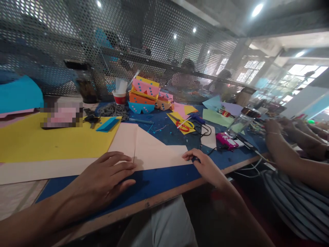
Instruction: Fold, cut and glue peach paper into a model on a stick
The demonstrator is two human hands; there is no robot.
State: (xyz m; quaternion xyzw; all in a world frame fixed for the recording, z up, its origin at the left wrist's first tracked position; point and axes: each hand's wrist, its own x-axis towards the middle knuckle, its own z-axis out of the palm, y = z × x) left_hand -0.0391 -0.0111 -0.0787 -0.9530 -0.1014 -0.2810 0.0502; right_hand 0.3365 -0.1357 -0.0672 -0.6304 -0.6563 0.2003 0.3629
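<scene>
A pale pink sheet of paper (154, 151) lies on the blue table top (164, 180), folded over into a slanted flap. My left hand (102, 180) rests flat with fingers stretched out, its fingertips on the paper's near edge by the fold. My right hand (205, 166) pinches the paper's right corner between thumb and fingers. A large yellow sheet (51, 140) lies to the left, partly under the pink paper.
Red-handled scissors (183, 125) lie on a yellow scrap further back. A stack of coloured paper shapes (144, 97) and a red and white cup (119, 97) stand by the perforated metal screen (164, 51). Another person's arms (290, 144) work at the right. A glass jar (238, 125) stands there.
</scene>
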